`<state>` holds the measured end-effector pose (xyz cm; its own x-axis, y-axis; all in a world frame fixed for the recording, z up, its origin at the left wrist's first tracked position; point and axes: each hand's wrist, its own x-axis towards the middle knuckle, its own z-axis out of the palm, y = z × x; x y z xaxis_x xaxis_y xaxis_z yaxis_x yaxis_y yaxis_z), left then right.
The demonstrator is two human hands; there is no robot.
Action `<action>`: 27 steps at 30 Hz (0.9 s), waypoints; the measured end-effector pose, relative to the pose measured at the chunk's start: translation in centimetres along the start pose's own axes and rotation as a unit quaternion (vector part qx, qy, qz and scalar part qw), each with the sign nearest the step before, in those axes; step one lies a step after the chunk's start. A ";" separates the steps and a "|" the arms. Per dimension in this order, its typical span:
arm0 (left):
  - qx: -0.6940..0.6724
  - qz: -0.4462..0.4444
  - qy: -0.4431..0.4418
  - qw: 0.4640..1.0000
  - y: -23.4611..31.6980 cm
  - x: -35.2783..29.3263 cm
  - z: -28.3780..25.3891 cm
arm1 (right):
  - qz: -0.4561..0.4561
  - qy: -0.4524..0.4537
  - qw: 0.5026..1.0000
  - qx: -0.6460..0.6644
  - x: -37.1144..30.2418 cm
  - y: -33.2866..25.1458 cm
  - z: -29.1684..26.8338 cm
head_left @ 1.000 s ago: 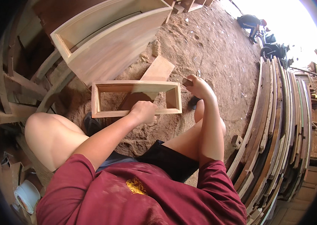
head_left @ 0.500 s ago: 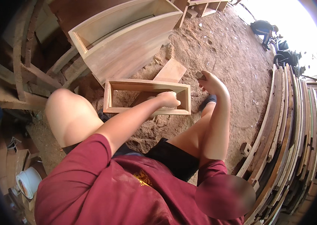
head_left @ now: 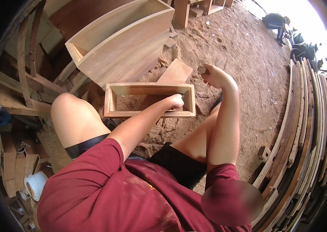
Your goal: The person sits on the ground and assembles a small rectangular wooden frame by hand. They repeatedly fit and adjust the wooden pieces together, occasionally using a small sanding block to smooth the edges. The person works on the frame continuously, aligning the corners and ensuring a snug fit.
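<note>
A shallow rectangular wooden frame (head_left: 150, 86), like a narrow open box, lies between my knees, and the ground shows through part of it. My left hand (head_left: 175, 102) reaches over the near side into its right end. Those fingers are curled closed, and what they grip, if anything, is hidden. Beyond the frame's right end, my right hand (head_left: 218, 77) is raised, pinching a small grey-brown block (head_left: 202, 70) between thumb and fingers. It does not touch the frame. A flat reddish board (head_left: 175, 71) lies on the ground just behind the frame.
A larger open wooden box (head_left: 128, 50) stands at the far left, near rough timber framing (head_left: 24, 69). Long planks (head_left: 287, 147) are stacked along the right. A white bucket (head_left: 36, 185) stands at lower left. Another person (head_left: 275, 24) bends down at the far right beside a motorbike (head_left: 302, 50).
My right hand has risen slightly, away from the frame, with the block. My left hand stays inside the frame's right end, with its fingers shifted a little. The whole view has turned slightly.
</note>
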<state>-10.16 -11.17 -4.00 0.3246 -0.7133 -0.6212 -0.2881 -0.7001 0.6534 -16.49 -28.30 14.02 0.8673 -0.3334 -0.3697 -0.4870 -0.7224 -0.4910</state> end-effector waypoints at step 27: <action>0.069 0.058 0.269 0.959 0.0 0.8 1.5 | -0.074 -0.024 0.988 -0.134 -2.7 0.8 0.2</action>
<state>-11.28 -11.77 -5.10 0.6905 -0.6924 -0.2091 -0.4553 -0.6407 0.6183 -19.21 -27.88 14.50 0.9180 -0.1873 -0.3494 -0.3042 -0.8980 -0.3179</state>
